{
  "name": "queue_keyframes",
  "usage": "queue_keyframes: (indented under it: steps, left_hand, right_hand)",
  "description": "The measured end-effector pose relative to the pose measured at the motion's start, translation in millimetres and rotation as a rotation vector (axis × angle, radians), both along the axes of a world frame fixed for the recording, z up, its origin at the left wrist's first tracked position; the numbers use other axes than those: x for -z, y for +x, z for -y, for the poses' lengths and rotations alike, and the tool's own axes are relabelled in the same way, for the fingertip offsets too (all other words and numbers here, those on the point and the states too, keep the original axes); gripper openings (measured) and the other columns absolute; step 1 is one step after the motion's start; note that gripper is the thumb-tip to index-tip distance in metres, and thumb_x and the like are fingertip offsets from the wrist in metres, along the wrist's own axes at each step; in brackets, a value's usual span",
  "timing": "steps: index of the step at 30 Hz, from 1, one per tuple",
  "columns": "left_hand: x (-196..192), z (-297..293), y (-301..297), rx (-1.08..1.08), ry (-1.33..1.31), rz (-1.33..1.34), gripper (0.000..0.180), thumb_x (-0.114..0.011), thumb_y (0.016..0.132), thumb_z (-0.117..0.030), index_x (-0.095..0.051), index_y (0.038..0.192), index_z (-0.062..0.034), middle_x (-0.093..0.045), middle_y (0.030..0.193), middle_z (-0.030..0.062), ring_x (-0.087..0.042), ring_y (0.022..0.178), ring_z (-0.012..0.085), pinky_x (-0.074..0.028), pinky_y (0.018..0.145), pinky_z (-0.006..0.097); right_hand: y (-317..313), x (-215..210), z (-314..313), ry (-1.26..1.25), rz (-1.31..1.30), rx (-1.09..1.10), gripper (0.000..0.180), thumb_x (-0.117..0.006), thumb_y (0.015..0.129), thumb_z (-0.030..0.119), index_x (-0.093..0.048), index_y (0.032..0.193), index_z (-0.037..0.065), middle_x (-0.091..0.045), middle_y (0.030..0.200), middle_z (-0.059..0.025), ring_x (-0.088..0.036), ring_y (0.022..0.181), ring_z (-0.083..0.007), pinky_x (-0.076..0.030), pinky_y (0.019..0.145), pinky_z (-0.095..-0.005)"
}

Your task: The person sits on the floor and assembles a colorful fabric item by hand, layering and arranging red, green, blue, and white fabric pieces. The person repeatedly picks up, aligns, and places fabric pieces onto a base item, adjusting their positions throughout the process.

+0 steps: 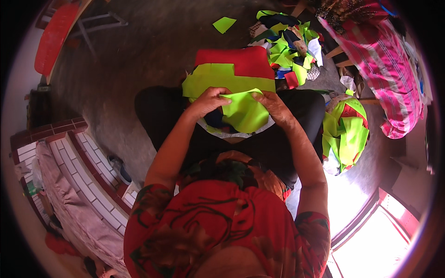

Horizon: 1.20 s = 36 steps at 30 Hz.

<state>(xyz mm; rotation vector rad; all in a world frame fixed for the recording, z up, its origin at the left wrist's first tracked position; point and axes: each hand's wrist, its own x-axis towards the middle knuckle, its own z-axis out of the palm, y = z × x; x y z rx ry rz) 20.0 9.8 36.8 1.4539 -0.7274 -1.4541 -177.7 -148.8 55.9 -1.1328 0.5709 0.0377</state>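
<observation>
Cloth [245,113] pinched by its upper edge in two facing grips

The lime-green cloth hangs between the hands over the seated person's dark trousers [155,113], its upper edge drawn nearly straight and its body sagging in soft folds. The left forearm [172,143] slants up and inward from the lower left. The left hand [210,100] bends toward the middle, back upward, its fingers curled and gripping the cloth's left corner with the thumb. The right forearm [303,153] slants inward as a near mirror of the other. The right hand [276,109] grips the opposite end, the thumb laid toward the edge and the fingers mostly hidden. Both elbows are bent and held out from the body, and the hands are near each other but apart.

Just beyond them, a red-and-lime fabric [211,74] lies spread across the legs; whether it joins the held cloth cannot be told. A heap of mixed scraps [282,48] lies farther off, and a lime-and-red bundle [345,134] sits beside the right knee.
</observation>
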Motion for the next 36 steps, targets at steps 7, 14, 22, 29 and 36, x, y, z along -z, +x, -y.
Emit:
queue_keyframes:
  steps: [7, 14, 22, 29, 36]
  left_hand:
    - [14.2, -4.2, 5.9, -0.081, 0.112, -0.062, 0.030, -0.062, 0.086, -0.016, -0.060, 0.112, -0.0017, -0.065, 0.098, 0.0058, -0.062, 0.084, 0.0148, -0.050, 0.072, 0.030]
    - [60.9, -0.6, -6.3, -0.001, 0.155, 0.232, 0.030, -0.059, 0.086, -0.012, -0.055, 0.115, -0.0018, -0.063, 0.090, 0.0056, -0.061, 0.073, 0.0143, -0.049, 0.053, 0.027]
    - [68.7, 0.9, -6.3, 0.033, 0.198, 0.270, 0.029, -0.060, 0.084, -0.006, -0.056, 0.112, -0.0005, -0.062, 0.088, 0.0067, -0.060, 0.071, 0.0145, -0.048, 0.053, 0.028]
    - [53.7, -2.9, -0.3, 0.070, 0.101, 0.381, 0.033, -0.063, 0.072, -0.006, -0.062, 0.104, 0.0009, -0.065, 0.080, 0.0121, -0.063, 0.069, 0.0201, -0.050, 0.060, 0.033]
    - [48.6, -18.8, 35.9, 0.090, 0.193, 0.641, 0.039, -0.063, 0.065, -0.008, -0.062, 0.103, 0.0002, -0.066, 0.096, 0.0204, -0.064, 0.090, 0.0331, -0.049, 0.076, 0.037]
  right_hand:
    - [2.4, 17.5, 2.5, -0.504, -0.262, -0.206, 0.037, -0.061, 0.088, 0.036, -0.063, 0.109, 0.006, -0.068, 0.095, -0.0079, -0.065, 0.087, -0.0222, -0.050, 0.078, -0.0358]
    - [1.4, 30.3, -5.2, -1.149, -0.620, -0.366, 0.025, -0.061, 0.081, 0.032, -0.064, 0.095, 0.011, -0.068, 0.090, -0.0143, -0.064, 0.089, -0.0351, -0.049, 0.078, -0.0467]
    - [2.5, 36.9, -5.9, -1.177, -0.660, -0.362, 0.024, -0.058, 0.081, 0.031, -0.065, 0.093, 0.011, -0.068, 0.092, -0.0150, -0.064, 0.091, -0.0364, -0.049, 0.079, -0.0476]
    - [4.8, 31.0, -7.2, -1.152, -0.637, -0.292, 0.033, -0.059, 0.084, 0.033, -0.055, 0.109, 0.011, -0.067, 0.093, -0.0187, -0.064, 0.092, -0.0381, -0.049, 0.079, -0.0495]
    - [3.3, 28.5, -7.8, -1.165, -0.576, -0.303, 0.038, -0.060, 0.086, 0.032, -0.050, 0.116, 0.011, -0.067, 0.096, -0.0193, -0.064, 0.091, -0.0387, -0.049, 0.078, -0.0502]
